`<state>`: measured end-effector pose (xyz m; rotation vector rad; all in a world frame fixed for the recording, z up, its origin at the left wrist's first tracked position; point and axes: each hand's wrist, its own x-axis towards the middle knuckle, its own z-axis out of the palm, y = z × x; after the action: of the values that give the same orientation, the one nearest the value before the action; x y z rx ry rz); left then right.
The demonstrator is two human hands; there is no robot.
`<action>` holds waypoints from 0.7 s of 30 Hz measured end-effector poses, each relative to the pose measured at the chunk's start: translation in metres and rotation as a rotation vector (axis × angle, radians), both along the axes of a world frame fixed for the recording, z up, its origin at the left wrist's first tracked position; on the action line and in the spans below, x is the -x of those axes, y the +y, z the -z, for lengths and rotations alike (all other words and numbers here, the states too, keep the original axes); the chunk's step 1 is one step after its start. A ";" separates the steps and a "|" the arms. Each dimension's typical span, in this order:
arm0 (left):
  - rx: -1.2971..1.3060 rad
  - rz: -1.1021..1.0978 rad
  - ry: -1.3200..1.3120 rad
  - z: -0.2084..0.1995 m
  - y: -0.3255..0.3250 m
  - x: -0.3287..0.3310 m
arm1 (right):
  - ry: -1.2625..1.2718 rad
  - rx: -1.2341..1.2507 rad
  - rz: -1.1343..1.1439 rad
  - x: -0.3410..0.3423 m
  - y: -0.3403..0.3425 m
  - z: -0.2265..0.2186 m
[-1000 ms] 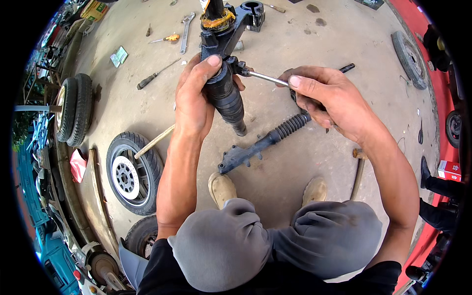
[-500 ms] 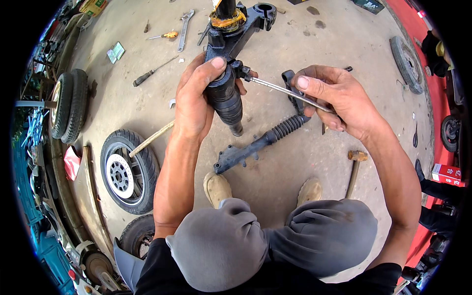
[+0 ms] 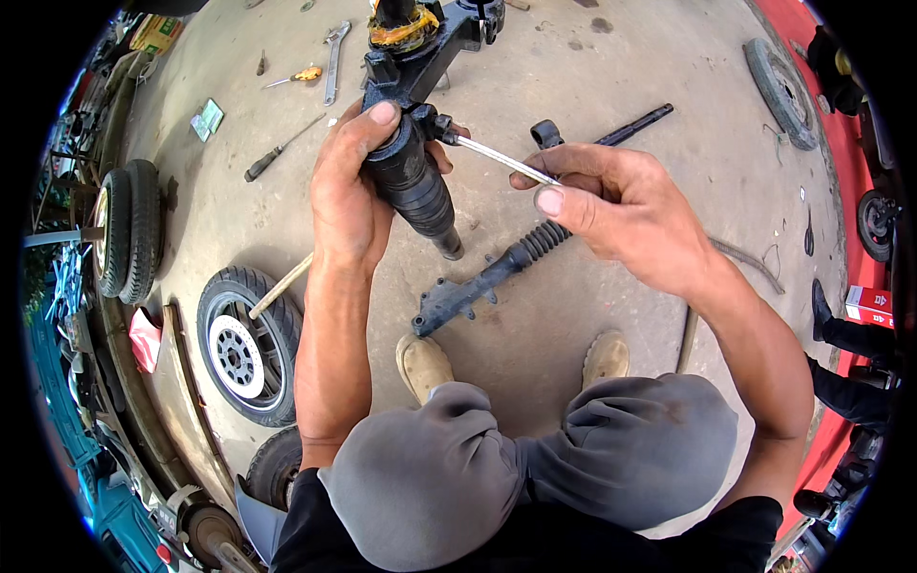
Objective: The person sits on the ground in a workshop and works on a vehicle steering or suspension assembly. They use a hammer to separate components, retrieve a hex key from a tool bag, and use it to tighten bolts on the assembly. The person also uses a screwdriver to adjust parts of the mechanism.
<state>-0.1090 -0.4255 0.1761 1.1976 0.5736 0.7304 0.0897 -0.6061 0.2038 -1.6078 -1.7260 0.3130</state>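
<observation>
My left hand is wrapped round a black motorcycle front fork leg with a ribbed rubber boot, thumb on its upper end. That leg sits in the clamp of a black fork yoke, whose stem carries yellow-orange grease. My right hand pinches a thin silver rod-like wrench between thumb and fingers. The wrench's far end meets the bolt at the clamp's side; its near end is hidden in the hand. A second fork leg lies on the ground below, partly behind my right hand.
On the concrete lie an adjustable wrench, an orange-handled screwdriver and a dark-handled screwdriver. A wheel with a brake disc lies left, crossed by a wooden handle. A tyre is at far right, near a person's dark-trousered legs.
My right hand has moved left and down, with its grip closer to the bolt. The fork leg and my left hand sit slightly further left and higher in view.
</observation>
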 end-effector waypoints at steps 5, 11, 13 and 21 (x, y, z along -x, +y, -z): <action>0.010 -0.032 0.033 -0.002 -0.002 -0.003 | -0.613 -0.064 -0.051 -0.009 0.003 -0.012; -0.003 -0.031 0.019 -0.001 -0.007 -0.003 | 1.008 0.844 -0.032 -0.023 0.009 -0.028; 0.013 -0.017 -0.003 -0.004 -0.005 -0.005 | 0.915 0.832 0.055 -0.021 0.010 -0.035; 0.050 -0.020 -0.039 -0.003 -0.001 -0.012 | -0.548 -0.095 -0.040 -0.016 0.004 -0.007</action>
<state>-0.0969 -0.4261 0.1788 1.1303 0.5691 0.7505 0.1057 -0.6019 0.2112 -1.6894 -2.1386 -0.2129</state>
